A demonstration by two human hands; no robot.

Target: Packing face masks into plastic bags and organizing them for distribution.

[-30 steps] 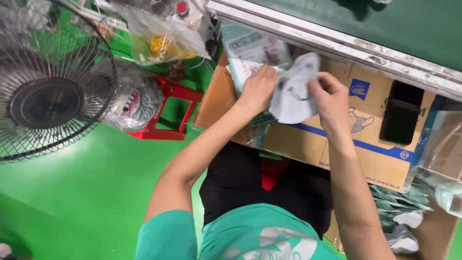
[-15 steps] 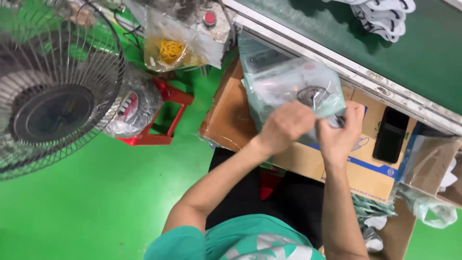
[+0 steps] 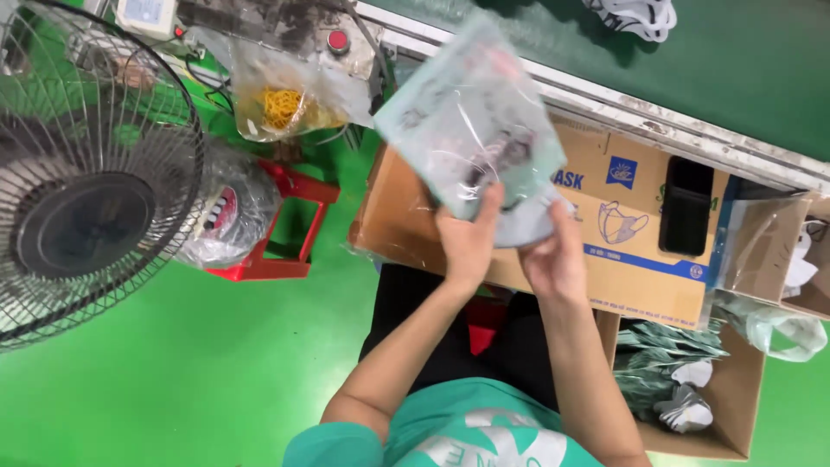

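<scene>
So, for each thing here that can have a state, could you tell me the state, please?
clear pouch: raised, held by both hands, grey mask inside
left hand: fingers closed on the pouch's lower edge
right hand: gripping the pouch's lower right corner
fan: blades blurred, cannot tell if spinning
cardboard box: open, masks inside
phone: screen dark

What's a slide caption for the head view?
Both hands, left hand and right hand, hold a clear plastic pouch above a cardboard box.
</scene>
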